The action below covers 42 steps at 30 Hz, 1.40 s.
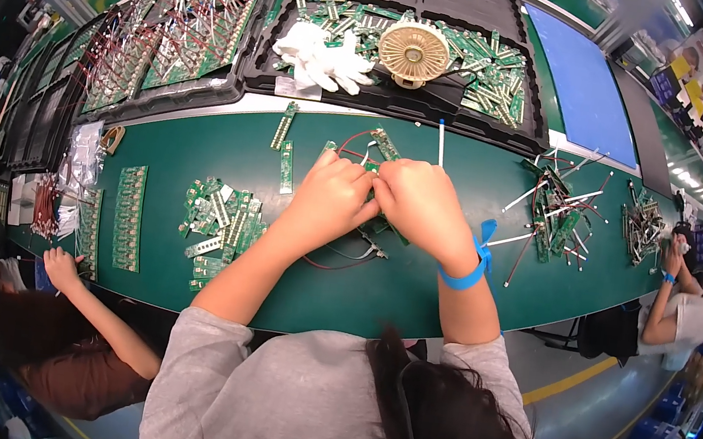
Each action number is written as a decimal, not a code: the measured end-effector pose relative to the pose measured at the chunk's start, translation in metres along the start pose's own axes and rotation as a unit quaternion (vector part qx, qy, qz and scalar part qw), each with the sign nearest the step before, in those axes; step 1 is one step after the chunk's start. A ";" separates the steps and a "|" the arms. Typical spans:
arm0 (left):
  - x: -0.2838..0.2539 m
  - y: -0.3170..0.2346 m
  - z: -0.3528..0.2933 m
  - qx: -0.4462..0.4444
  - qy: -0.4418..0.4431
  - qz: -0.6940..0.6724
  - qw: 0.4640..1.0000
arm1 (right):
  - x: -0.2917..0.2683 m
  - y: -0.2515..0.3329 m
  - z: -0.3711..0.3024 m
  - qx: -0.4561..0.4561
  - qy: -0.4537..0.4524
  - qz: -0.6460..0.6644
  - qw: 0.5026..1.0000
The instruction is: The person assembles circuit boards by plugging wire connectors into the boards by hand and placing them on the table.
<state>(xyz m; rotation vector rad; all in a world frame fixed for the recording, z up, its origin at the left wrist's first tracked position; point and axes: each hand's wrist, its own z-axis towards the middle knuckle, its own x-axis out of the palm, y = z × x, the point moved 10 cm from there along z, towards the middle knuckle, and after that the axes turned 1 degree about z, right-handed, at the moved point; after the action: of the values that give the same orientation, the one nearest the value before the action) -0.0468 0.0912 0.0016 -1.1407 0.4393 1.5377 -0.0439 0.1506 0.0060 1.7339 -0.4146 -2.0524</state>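
Right fingers grasp green board | left fingers unclear | long axis slants far-left

Circuit boards lie on the table before the tray.

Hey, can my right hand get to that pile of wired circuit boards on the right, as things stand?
Probably yes. Your right hand is curled beside your left hand, but only bare tabletop seems to lie between it and the pile, whose loose cables stick out toward you.
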 end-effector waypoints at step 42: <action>-0.004 0.025 -0.011 -0.241 0.038 -0.558 0.793 | -0.005 -0.059 0.007 0.156 -0.026 0.368 0.916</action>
<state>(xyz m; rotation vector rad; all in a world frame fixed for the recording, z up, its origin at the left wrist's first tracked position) -0.0646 0.0720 -0.0072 -1.4485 -0.5777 0.5235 -0.0578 0.2043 -0.0167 1.3648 -1.2541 -1.5235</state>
